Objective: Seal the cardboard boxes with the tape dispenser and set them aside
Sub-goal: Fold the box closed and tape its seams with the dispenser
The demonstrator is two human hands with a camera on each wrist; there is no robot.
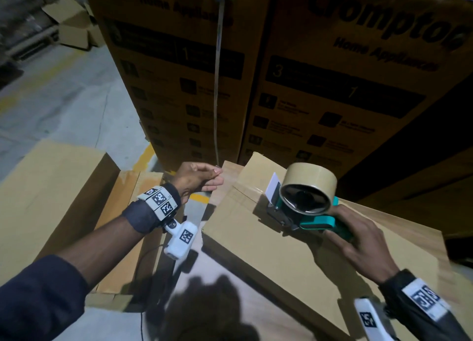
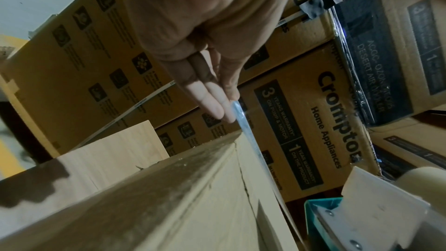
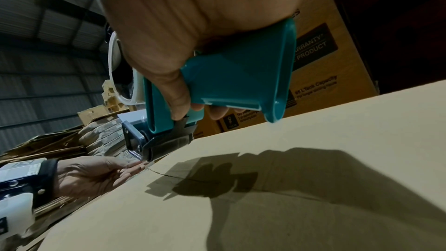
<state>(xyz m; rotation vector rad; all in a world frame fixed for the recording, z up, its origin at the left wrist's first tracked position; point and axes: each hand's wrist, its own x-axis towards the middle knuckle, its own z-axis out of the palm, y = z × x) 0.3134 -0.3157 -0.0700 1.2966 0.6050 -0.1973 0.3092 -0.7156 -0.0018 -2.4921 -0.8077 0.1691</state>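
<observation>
A plain cardboard box point(image 1: 268, 258) lies in front of me with its top seam facing up. My right hand point(image 1: 350, 234) grips the handle of the teal tape dispenser point(image 1: 314, 220), which carries a brown tape roll point(image 1: 309, 184). The dispenser's front presses on the box top near its far left edge. In the right wrist view the teal handle point(image 3: 236, 75) fills my right hand point(image 3: 183, 106), and the roller point(image 3: 164, 146) touches the box point(image 3: 265, 207). At that edge my left hand point(image 1: 217, 177) pinches a strip of clear tape point(image 2: 241, 119) between thumb and straight fingers point(image 2: 212, 102).
Tall printed appliance boxes point(image 1: 332, 84) stand stacked right behind the box, one with a strap point(image 1: 217, 84) down its side. Another plain box point(image 1: 51, 192) and flat cardboard point(image 1: 128, 225) lie to the left. Concrete floor point(image 1: 64, 105) with a yellow line stretches left.
</observation>
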